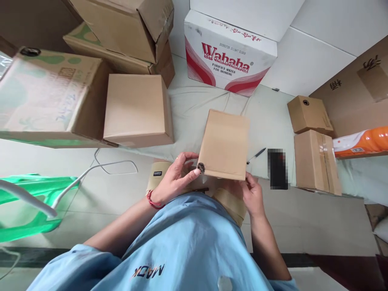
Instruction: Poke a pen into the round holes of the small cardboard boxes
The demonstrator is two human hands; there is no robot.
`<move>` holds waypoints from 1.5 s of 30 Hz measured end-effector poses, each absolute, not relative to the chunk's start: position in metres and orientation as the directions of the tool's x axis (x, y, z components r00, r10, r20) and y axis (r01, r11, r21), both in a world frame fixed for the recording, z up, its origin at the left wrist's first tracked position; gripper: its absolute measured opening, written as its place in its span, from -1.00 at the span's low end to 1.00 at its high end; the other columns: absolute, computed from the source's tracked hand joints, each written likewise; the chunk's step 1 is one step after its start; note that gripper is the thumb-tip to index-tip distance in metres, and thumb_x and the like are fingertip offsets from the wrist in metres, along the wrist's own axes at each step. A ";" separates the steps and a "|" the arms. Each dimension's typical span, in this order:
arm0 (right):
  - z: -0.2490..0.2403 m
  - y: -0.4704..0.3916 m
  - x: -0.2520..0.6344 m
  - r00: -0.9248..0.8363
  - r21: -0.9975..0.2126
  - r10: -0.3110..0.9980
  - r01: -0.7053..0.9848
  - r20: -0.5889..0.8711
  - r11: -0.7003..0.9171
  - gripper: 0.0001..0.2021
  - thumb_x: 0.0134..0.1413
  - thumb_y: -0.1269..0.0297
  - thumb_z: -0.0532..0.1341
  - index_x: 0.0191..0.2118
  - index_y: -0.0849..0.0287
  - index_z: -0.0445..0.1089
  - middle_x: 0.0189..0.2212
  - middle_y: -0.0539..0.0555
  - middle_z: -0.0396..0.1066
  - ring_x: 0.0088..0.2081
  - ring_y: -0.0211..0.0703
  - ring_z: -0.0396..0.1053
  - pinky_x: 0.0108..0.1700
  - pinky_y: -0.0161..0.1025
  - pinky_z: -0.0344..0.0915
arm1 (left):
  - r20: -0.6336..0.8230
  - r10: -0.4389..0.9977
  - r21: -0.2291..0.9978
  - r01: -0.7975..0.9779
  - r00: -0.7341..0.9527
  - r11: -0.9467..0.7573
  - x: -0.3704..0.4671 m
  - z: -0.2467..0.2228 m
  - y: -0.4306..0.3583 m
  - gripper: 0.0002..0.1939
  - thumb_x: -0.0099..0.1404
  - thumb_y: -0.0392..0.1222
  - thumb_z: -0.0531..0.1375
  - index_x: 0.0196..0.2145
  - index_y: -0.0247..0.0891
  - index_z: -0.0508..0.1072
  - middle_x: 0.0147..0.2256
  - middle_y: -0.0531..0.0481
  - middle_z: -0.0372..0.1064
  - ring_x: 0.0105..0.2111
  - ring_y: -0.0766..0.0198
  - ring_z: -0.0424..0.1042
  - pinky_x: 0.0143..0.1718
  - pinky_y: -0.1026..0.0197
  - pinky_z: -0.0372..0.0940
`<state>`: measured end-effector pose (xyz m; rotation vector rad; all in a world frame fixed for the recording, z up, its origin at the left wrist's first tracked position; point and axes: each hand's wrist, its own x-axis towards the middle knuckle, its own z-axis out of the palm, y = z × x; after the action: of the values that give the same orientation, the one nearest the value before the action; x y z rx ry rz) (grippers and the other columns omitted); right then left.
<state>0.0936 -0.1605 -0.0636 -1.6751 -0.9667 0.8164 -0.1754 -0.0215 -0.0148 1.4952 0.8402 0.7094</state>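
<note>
A small brown cardboard box (pixel 224 143) is in front of my body, a dark round mark on its near left corner. My left hand (pixel 178 174) grips that corner, thumb near the mark and fingers along the left side. At the near right corner my right hand (pixel 252 193) holds the box, its fingers partly hidden beneath the edge. A red bracelet (pixel 154 200) circles my left wrist. Just right of the box lies a pen (pixel 256 155), and beyond it a dark, pixelated rectangular item (pixel 277 169).
Larger cartons (pixel 85 101) and a plain box (pixel 136 107) stand at left. A Wahaha water carton (pixel 230 56) is against the back wall. Two small boxes (pixel 315 161) and an orange roll-like package (pixel 363 141) are at right. A green chair-like frame (pixel 33 206) stands lower left.
</note>
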 end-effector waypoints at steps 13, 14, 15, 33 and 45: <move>-0.010 -0.070 0.185 0.270 0.263 0.913 0.946 -0.305 -0.192 -0.56 0.52 0.31 -0.03 0.32 0.09 0.43 0.01 0.27 0.56 -0.23 0.02 0.60 -0.34 -0.19 0.19 | 0.233 0.757 0.851 0.249 0.610 -0.463 -0.159 -0.048 -0.016 -0.06 0.29 -0.18 0.44 0.52 0.02 0.18 0.25 -0.24 0.21 0.16 -0.02 0.43 0.17 -0.07 0.51; -0.007 -0.064 0.187 0.233 0.302 0.915 0.944 -0.330 -0.132 -0.58 0.52 0.32 -0.04 0.25 0.12 0.46 0.00 0.27 0.57 -0.21 0.03 0.61 -0.34 -0.19 0.17 | 0.242 0.754 0.842 0.253 0.611 -0.476 -0.157 -0.049 -0.014 -0.06 0.29 -0.16 0.45 0.51 0.01 0.18 0.24 -0.24 0.22 0.14 -0.01 0.45 0.16 -0.05 0.52; -0.004 -0.059 0.190 0.198 0.324 0.914 0.943 -0.355 -0.078 -0.60 0.52 0.33 -0.04 0.19 0.13 0.48 -0.02 0.26 0.58 -0.19 0.05 0.61 -0.34 -0.18 0.16 | 0.249 0.752 0.836 0.257 0.610 -0.485 -0.155 -0.050 -0.013 -0.06 0.29 -0.12 0.46 0.51 0.01 0.19 0.24 -0.24 0.22 0.10 0.01 0.46 0.13 -0.04 0.53; 0.071 -0.058 0.197 0.369 -0.433 0.863 0.878 0.344 -0.203 -0.92 0.07 0.24 0.26 -0.33 0.06 0.35 -0.54 -0.03 0.36 -0.52 -0.14 0.28 -0.41 -0.20 0.14 | 0.548 0.648 0.577 0.322 0.529 -0.751 -0.121 -0.073 0.002 -0.04 0.23 0.38 0.44 0.42 -0.07 0.30 0.44 -0.40 0.05 0.52 -0.46 -0.04 0.44 -0.51 0.09; 0.039 -0.047 0.091 0.057 -0.937 0.979 0.304 0.197 0.171 -0.91 0.23 0.19 0.32 -0.22 0.06 0.48 -0.44 -0.05 0.48 -0.48 -0.25 0.33 -0.42 -0.27 0.29 | 0.613 0.564 0.664 0.026 0.553 -0.747 -0.091 -0.109 0.044 -0.06 0.22 0.43 0.42 0.35 -0.13 0.31 0.50 -0.49 -0.02 0.54 -0.33 0.01 0.44 -0.48 0.14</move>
<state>0.0907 -0.0468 0.0393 -1.3191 -1.4414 0.8477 -0.0906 0.0442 -0.1087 2.1841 0.4724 1.1573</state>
